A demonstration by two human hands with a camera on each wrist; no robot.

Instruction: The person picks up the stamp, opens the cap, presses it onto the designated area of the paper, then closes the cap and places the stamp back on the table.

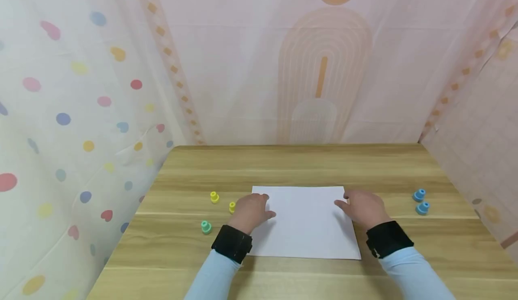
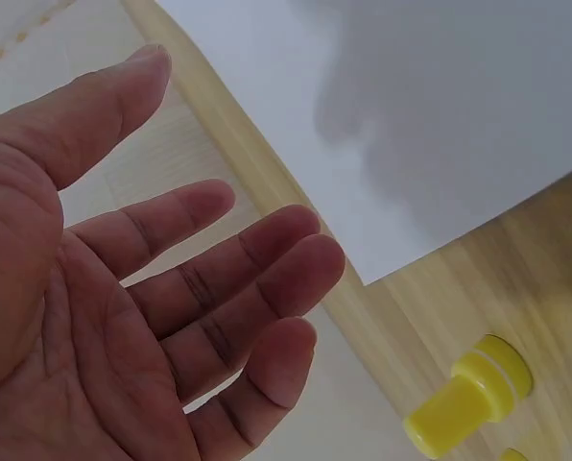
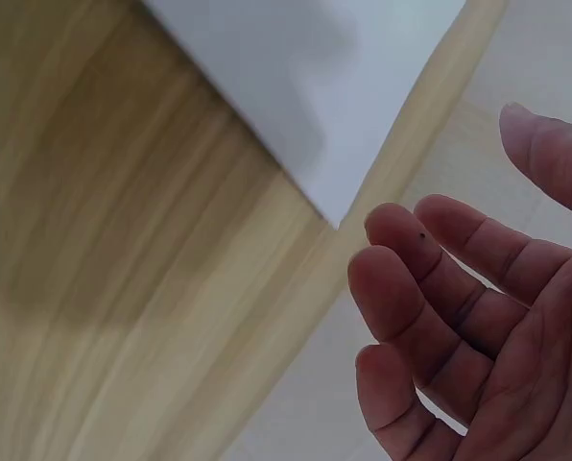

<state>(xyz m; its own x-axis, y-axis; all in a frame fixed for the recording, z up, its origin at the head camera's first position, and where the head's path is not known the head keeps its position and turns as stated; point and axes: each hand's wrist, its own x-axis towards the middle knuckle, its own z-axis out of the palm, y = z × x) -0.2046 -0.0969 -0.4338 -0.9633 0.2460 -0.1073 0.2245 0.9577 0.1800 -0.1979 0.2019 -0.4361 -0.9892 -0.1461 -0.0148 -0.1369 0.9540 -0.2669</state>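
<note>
A white sheet of paper (image 1: 303, 228) lies flat on the wooden table. Over its left edge is my left hand (image 1: 249, 212), thumb apart from loosely bent fingers (image 2: 291, 279), with nothing in its grasp. At the opposite edge of the sheet, my right hand (image 1: 364, 208) has the same relaxed shape and its palm is bare in the right wrist view. Both hands cast shadows on the paper. Just left of the left hand stands a small yellow peg-shaped piece (image 1: 232, 207), partly hidden by it. Whether either hand touches the sheet I cannot tell.
Another yellow piece (image 1: 214, 197) and a green one (image 1: 206, 227) stand on the table (image 1: 170, 255) to the left. Two blue pieces, one behind (image 1: 419, 195) and one in front (image 1: 422, 208), are at the right. A patterned curtain (image 1: 243, 66) hangs behind the table.
</note>
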